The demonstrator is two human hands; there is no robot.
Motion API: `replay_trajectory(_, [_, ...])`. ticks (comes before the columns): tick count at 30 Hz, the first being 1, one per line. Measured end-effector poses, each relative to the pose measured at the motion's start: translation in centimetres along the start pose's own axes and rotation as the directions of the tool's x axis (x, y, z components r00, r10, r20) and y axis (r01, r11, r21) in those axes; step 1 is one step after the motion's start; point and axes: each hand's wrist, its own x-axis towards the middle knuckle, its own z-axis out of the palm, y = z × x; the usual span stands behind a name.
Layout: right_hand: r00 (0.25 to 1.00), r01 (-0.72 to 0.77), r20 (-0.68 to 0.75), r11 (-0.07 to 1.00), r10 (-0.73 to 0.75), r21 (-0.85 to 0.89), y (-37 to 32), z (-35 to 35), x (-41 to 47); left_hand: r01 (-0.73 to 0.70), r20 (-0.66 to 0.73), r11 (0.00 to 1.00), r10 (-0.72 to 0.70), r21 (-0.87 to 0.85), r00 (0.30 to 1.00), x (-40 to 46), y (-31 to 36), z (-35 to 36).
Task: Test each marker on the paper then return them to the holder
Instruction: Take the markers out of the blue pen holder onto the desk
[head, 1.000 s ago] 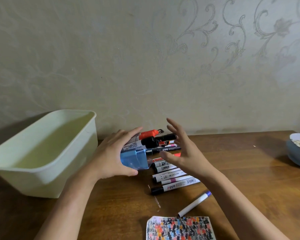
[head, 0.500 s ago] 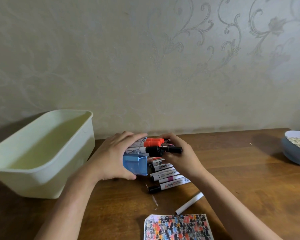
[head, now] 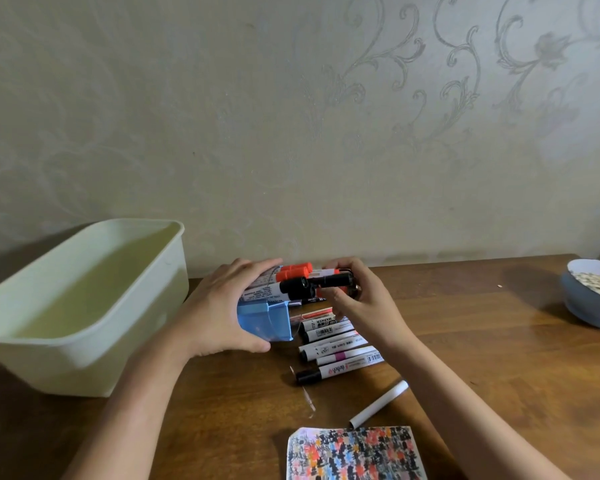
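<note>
— Markers with white barrels and black or orange caps point(head: 293, 284) poke out of a blue plastic holder point(head: 264, 320), tipped on its side near the tabletop's back edge. More markers point(head: 336, 344) lie in a row on the wood just right of it.

— And the hands?

— The left hand point(head: 219, 313) wraps the holder, thumb under, fingers over the top. The right hand point(head: 361, 303) has its fingers curled round the black-capped marker point(head: 336, 281) sticking out. A second ago it was spread open and touching nothing.

— Anything else?

— A pale green plastic tub point(head: 84, 299) at the left edge, and scribbled paper point(head: 355, 453) at the front edge.
</note>
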Motion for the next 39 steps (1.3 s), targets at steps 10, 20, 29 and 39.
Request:
replay_trajectory(10, [1.0,0.003,-0.007,1.0,-0.003,-0.011,0.2,-0.3,0.0,-0.01,-0.007,1.0,0.01,0.021,1.0,0.2,0.0,0.3])
replay_trajectory(20, [0.999,0.044,-0.018,0.999,-0.043,0.028,0.4,-1.6,0.5,0.034,-0.035,0.998,-0.036,-0.045,0.999,0.1,-0.4,0.3])
replay_trajectory(29, [0.998,-0.031,-0.049,0.977,0.043,0.21,0.5,-2.8,0.6,0.086,-0.086,0.977,-0.104,-0.195,0.991,0.0,-1.5,0.3])
replay_trajectory(39, [0.974,-0.166,-0.109,0.951,0.2,0.26,2.4,-5.3,1.2,0.094,-0.086,0.96,-0.121,-0.265,0.989,0.0,-1.5,0.3])
